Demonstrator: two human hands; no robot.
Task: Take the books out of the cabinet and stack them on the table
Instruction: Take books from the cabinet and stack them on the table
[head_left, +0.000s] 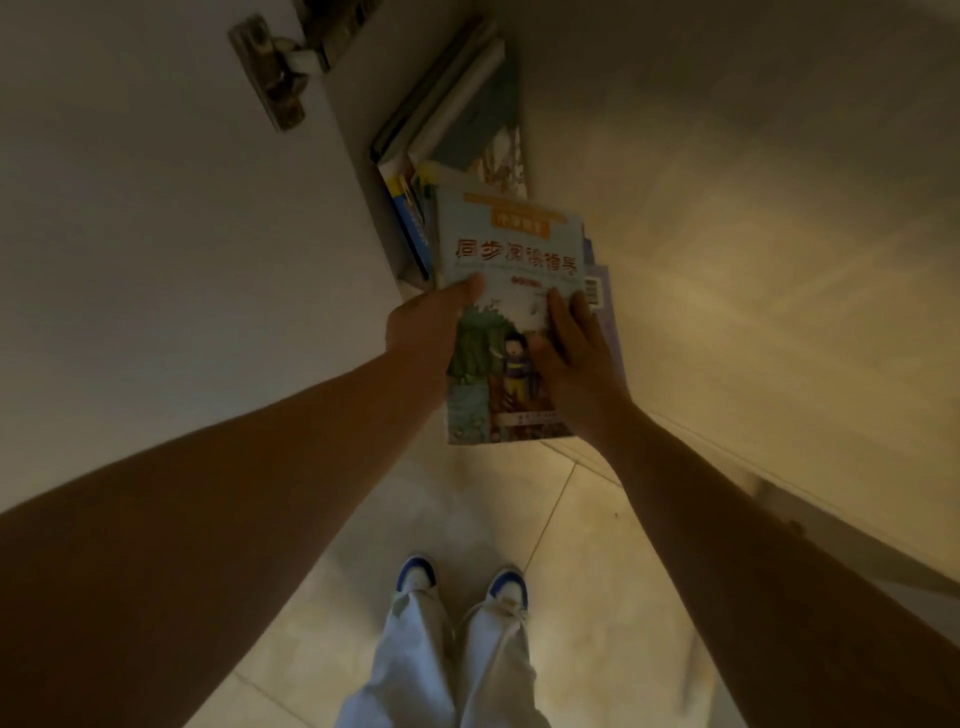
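Stage: mid-removal, judged from the scene; one bundle of books (511, 312) gripped and held out in front of the open cabinet (363, 171), above the floor, not yet on any surface.
Done: nothing confirmable; no stack on a table visible anywhere.
Left: books in cabinet (447, 119) awaiting removal, a leaning row with several more spines; then carrying and stacking, for this bundle too.
Location of held bundle: between both hands, just outside the cabinet opening, near end over the tiles.
Left hand (431, 325): curled round the bundle's left edge, thumb laid on the top cover, fingers hidden underneath.
Right hand (569, 348): clamped on the right side, fingers lying across the cover and wrapping the edge.
Top cover: glossy paperback, pale blue, orange band, large red-brown characters, cartoon child among green foliage; flat and rectangular.
Beneath it: at least one more thin volume, lavender edge and a barcode corner showing at right; exact count impossible to tell.
Cabinet books: slim, soft-covered, mostly grey and white page edges, some blue and yellow spines, tilted against one another.
Cabinet door (156, 234): smooth, matt, pale panel, swung open at left, metal hinge (270, 73) near its top.
Floor (519, 519): large glazed tiles, light beige, thin grout lines.
Lighting: dim and warm, fine textures blurred.
Handling guess: slippery covers, so firm two-sided grip sensible.
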